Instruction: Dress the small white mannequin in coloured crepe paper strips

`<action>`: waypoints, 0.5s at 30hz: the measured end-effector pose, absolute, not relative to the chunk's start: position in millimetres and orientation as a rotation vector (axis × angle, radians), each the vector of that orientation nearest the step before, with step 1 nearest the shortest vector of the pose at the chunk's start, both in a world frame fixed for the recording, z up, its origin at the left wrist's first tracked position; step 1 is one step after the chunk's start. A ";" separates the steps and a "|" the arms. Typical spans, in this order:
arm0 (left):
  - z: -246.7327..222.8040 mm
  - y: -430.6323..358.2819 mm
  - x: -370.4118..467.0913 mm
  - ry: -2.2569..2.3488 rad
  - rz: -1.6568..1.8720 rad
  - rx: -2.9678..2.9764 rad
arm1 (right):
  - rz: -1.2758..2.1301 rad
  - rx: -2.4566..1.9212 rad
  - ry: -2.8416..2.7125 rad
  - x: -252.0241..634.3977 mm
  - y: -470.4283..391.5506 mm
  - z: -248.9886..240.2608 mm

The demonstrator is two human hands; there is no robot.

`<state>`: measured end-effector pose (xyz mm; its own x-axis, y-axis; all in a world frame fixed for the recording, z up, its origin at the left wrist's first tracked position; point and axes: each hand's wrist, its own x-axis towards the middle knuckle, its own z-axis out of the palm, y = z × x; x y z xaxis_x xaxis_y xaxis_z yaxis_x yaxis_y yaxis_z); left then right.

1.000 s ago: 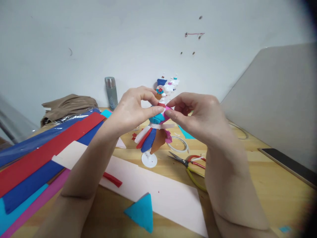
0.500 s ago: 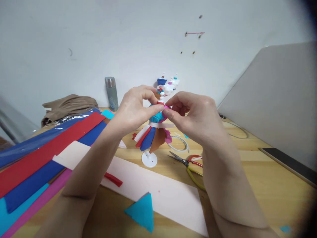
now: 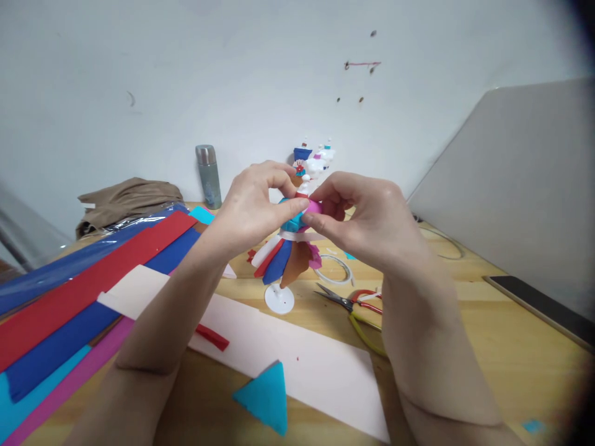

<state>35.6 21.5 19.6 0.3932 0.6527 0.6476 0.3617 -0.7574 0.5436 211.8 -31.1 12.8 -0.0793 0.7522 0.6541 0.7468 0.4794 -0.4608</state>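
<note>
A small doll-like figure [image 3: 274, 259] stands on a round white base, wearing a skirt of white, red, blue, brown and pink pieces. A pale band circles its waist, with turquoise and pink material bunched above. My left hand [image 3: 253, 201] is closed at the upper part, thumb and forefinger pinching near the red neck band. From the other side, my right hand [image 3: 365, 210] pinches the pink material [image 3: 315, 206] between thumb and fingers. The fingertips hide part of the figure's upper body. Below lie a pale strip [image 3: 325, 378] and a turquoise triangle [image 3: 266, 399].
Scissors [image 3: 346, 302] with red and yellow handles lie beside a white coil [image 3: 335, 271]. Coloured strips [image 3: 88, 285] cover the left side. Behind stand a thermos [image 3: 209, 176] and more small figures [image 3: 318, 160]. A phone-like dark slab [image 3: 539, 306] lies at right.
My right thumb has shifted slightly left and down on the pink material, which shows more between the fingers. My left hand stays nearly still. The view has moved a little.
</note>
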 end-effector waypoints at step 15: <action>28.4 23.3 21.9 0.863 1.189 2.266 | 0.021 -1.265 -1.799 211.5 -25.4 11.6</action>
<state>21.9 23.3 28.4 0.4362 0.6988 0.5669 0.3227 -0.7096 0.6264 211.5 -25.4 11.6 -0.0627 0.7545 0.6533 0.7394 0.4748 -0.4774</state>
